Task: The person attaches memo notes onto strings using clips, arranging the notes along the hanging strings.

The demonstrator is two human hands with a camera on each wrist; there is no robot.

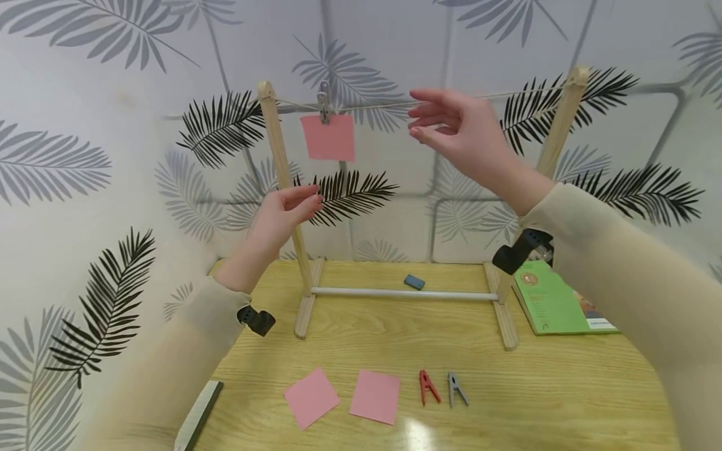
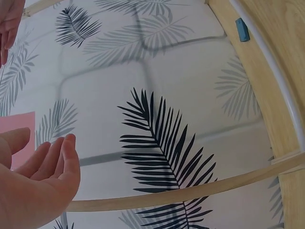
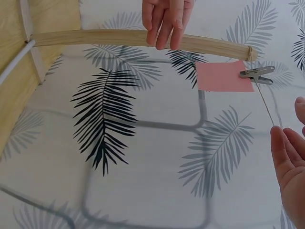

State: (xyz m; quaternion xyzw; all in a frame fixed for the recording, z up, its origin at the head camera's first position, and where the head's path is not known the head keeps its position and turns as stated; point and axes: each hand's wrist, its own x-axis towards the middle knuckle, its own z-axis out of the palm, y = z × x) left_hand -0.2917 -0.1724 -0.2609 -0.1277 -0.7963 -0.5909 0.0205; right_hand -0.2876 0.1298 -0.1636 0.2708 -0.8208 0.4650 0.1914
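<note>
Head view, plain pink square note [image 1: 335, 141], metal clip [image 1: 324, 111] at top, left fingers [image 1: 301, 193] and right fingers [image 1: 433, 94] released

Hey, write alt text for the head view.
A pink paper square hangs by a metal clip from a string on a wooden frame, a left hand below and left of it, a right hand by the string. On the table lie two pink squares, a red clothespin and a gray one.

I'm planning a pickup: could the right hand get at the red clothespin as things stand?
Likely yes, if lowered: the right hand appears empty, and the red clothespin lies uncovered on the table.
</note>
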